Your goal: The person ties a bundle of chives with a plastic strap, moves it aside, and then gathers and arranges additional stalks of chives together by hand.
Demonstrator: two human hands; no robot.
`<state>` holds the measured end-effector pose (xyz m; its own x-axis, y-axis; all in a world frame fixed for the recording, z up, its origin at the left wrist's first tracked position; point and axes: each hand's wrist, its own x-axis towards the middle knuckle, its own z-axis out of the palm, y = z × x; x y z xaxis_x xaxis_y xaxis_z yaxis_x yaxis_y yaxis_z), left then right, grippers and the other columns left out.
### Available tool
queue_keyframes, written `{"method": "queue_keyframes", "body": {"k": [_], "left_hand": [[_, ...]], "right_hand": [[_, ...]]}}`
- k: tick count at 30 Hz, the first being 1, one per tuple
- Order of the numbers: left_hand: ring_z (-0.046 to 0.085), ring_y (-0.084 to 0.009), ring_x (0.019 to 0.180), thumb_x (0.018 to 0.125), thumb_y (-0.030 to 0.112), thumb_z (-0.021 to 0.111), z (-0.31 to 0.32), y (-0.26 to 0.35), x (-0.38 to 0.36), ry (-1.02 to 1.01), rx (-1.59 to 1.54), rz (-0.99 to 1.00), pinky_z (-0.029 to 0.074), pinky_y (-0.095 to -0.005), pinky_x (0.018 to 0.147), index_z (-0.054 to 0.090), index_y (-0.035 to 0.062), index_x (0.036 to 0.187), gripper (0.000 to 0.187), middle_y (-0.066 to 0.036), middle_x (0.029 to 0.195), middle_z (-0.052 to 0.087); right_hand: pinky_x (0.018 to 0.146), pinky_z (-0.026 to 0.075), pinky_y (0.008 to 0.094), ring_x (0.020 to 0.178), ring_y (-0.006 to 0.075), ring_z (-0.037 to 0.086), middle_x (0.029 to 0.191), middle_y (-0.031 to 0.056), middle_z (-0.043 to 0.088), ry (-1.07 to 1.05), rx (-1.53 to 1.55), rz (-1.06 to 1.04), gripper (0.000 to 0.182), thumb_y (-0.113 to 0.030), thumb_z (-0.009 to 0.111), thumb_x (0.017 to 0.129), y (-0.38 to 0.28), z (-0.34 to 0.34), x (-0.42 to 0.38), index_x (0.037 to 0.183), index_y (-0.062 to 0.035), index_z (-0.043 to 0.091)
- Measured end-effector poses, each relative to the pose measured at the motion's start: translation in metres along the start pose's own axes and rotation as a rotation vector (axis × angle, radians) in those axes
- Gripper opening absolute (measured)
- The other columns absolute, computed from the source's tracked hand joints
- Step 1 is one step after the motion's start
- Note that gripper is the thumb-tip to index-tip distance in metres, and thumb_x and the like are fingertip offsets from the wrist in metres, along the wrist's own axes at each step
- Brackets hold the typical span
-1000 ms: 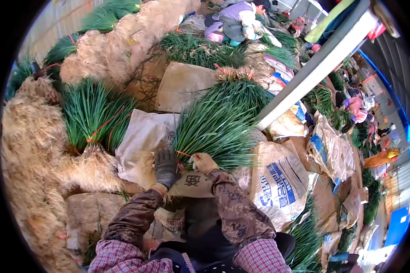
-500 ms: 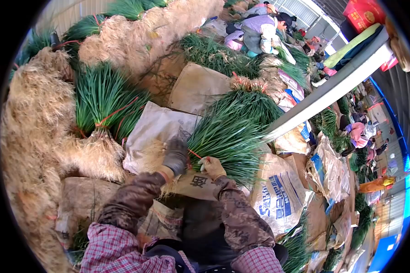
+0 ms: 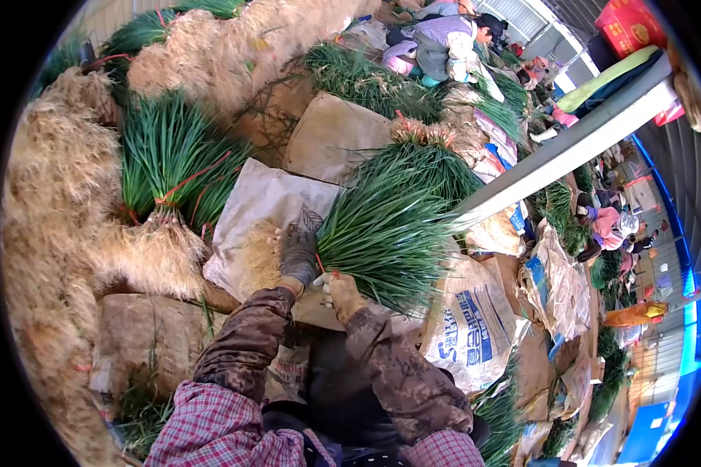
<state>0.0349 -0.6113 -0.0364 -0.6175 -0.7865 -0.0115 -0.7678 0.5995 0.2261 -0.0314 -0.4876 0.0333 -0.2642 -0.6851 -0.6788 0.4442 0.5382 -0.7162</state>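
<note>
A bundle of green onions (image 3: pixel 389 241) lies in front of me, with leaves fanned to the right and pale roots (image 3: pixel 258 257) to the left. My left hand (image 3: pixel 298 255), in a dark grey glove, wraps round the bundle near the root end. Just right of it, my right hand (image 3: pixel 341 294) pinches a red tie (image 3: pixel 320 265) at the stems; pale covers show on its fingertips. Part of the tie is hidden by the hands. Beneath the roots lies a whitish sack (image 3: pixel 237 198).
A tied bundle of green onions (image 3: pixel 167 156) stands at left, beside a long heap of roots (image 3: pixel 54 233). A white pole (image 3: pixel 561 148) slants across the right. A printed sack (image 3: pixel 471 331) lies right of my knees. Another person (image 3: pixel 444 47) sits farther back.
My right hand has shifted left and slightly down, closer to my left hand, with the red tie. My left hand stays on the bundle. The view has shifted slightly.
</note>
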Motion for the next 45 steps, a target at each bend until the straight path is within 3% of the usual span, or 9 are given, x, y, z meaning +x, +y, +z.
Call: {"method": "queue_keyframes", "body": {"k": [5, 11, 14, 19, 24, 36, 39, 42, 45], "left_hand": [[0.04, -0.0339, 0.126, 0.071, 0.019, 0.061, 0.062, -0.012, 0.013, 0.384, 0.075, 0.031, 0.021, -0.0529, 0.11, 0.052, 0.0077, 0.118, 0.049, -0.017, 0.118, 0.054], [0.038, -0.0314, 0.13, 0.082, 0.017, 0.048, -0.001, 0.0, -0.005, 0.078, -0.001, 0.028, 0.02, -0.0536, 0.11, 0.052, 0.0087, 0.123, 0.042, -0.016, 0.127, 0.052], [0.043, -0.0297, 0.127, 0.08, 0.028, 0.049, 0.009, -0.005, 0.006, -0.083, -0.088, -0.016, 0.019, -0.0428, 0.112, 0.051, 0.0132, 0.124, 0.046, -0.012, 0.129, 0.054], [0.044, -0.0295, 0.126, 0.084, 0.027, 0.046, 0.054, -0.006, 0.008, 0.525, -0.175, 0.005, 0.02, -0.0426, 0.111, 0.053, 0.0184, 0.121, 0.039, -0.012, 0.128, 0.055], [0.048, -0.0287, 0.122, 0.085, 0.021, 0.041, 0.041, -0.012, 0.01, 0.146, -0.062, 0.007, 0.026, -0.044, 0.107, 0.055, 0.0175, 0.117, 0.036, -0.013, 0.12, 0.06], [0.034, -0.0351, 0.133, 0.079, 0.025, 0.058, 0.011, -0.001, 0.003, -0.045, 0.021, -0.013, 0.018, -0.0527, 0.111, 0.048, 0.0116, 0.126, 0.05, -0.018, 0.132, 0.049], [0.049, -0.0343, 0.12, 0.06, 0.029, 0.077, -0.008, 0.0, -0.001, -0.049, 0.099, 0.063, 0.033, -0.0445, 0.103, 0.046, 0.0121, 0.127, 0.076, -0.017, 0.123, 0.057], [0.055, -0.0357, 0.112, 0.06, 0.032, 0.078, -0.054, -0.009, 0.005, -0.234, -0.207, 0.171, 0.042, -0.0438, 0.094, 0.047, 0.0095, 0.126, 0.076, -0.02, 0.118, 0.059], [0.063, -0.0329, 0.09, 0.069, 0.025, 0.073, -0.057, -0.03, 0.011, 0.016, -0.522, 0.238, 0.05, -0.0389, 0.08, 0.059, 0.0048, 0.111, 0.048, -0.019, 0.099, 0.065]], "right_hand": [[0.041, 0.03, 0.0248, 0.043, 0.0077, 0.033, 0.053, -0.0065, 0.035, -0.054, 0.15, 0.018, 0.021, -0.02, 0.049, 0.092, 0.015, 0.002, -0.03, 0.094, -0.0003, 0.057], [0.042, 0.029, 0.0245, 0.043, 0.0065, 0.03, 0.054, -0.0075, 0.032, 0.021, 0.272, 0.042, 0.021, -0.02, 0.049, 0.093, 0.022, 0.017, -0.061, 0.094, -0.0005, 0.056], [0.042, 0.029, 0.0246, 0.043, 0.0062, 0.03, 0.054, -0.0078, 0.031, 0.024, 0.267, 0.011, 0.021, -0.021, 0.05, 0.093, 0.029, 0.017, -0.068, 0.094, -0.0009, 0.056], [0.041, 0.029, 0.0242, 0.043, 0.006, 0.032, 0.054, -0.0078, 0.031, -0.009, 0.316, -0.008, 0.025, -0.027, 0.052, 0.094, 0.05, 0.016, -0.076, 0.094, -0.0026, 0.057], [0.041, 0.027, 0.0236, 0.042, 0.0054, 0.03, 0.053, -0.0079, 0.03, 0.032, 0.275, -0.002, 0.02, -0.019, 0.047, 0.095, 0.045, 0.023, -0.09, 0.092, -0.0021, 0.057], [0.043, 0.032, 0.023, 0.046, 0.0055, 0.036, 0.056, -0.0061, 0.037, 0.026, 0.21, -0.096, 0.023, -0.019, 0.047, 0.095, 0.046, 0.018, -0.116, 0.089, -0.0009, 0.059], [0.048, 0.044, 0.0235, 0.055, 0.0094, 0.053, 0.067, -0.0001, 0.055, 0.046, 0.135, -0.136, 0.023, -0.018, 0.046, 0.096, 0.05, 0.009, -0.107, 0.096, -0.002, 0.062], [0.053, 0.047, 0.0237, 0.061, 0.0118, 0.059, 0.076, 0.0049, 0.063, 0.098, 0.087, -0.177, 0.021, -0.016, 0.046, 0.096, 0.049, -0.004, -0.108, 0.103, -0.0021, 0.06], [0.058, 0.048, 0.0234, 0.067, 0.0125, 0.061, 0.082, 0.0073, 0.066, 0.097, 0.009, -0.227, 0.023, -0.015, 0.047, 0.096, 0.046, -0.017, -0.112, 0.112, -0.0028, 0.056]]}}
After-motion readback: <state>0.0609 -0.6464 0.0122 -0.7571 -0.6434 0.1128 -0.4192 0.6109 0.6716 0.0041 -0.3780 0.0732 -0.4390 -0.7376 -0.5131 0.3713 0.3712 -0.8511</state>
